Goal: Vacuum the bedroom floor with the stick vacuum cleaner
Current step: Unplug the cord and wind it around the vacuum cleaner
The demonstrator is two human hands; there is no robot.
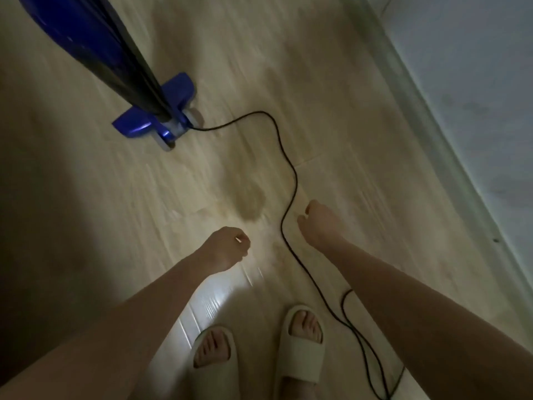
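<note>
A blue stick vacuum cleaner (121,67) stands by itself on the pale wood floor at the upper left, with its floor head (155,116) flat on the boards. Its black power cord (291,180) runs from the head in a curve down between my two hands and loops beside my right foot. My left hand (225,249) is stretched forward with its fingers curled into the palm and holds nothing. My right hand (317,223) is stretched forward to the right of the cord with loosely bent fingers, and it too holds nothing. Neither hand touches the vacuum or the cord.
A grey-white wall with a skirting board (427,134) runs diagonally along the right side. My feet in white slippers (300,342) stand at the bottom centre. Cord loops (372,368) lie on the floor by my right foot. The left side is in dark shadow.
</note>
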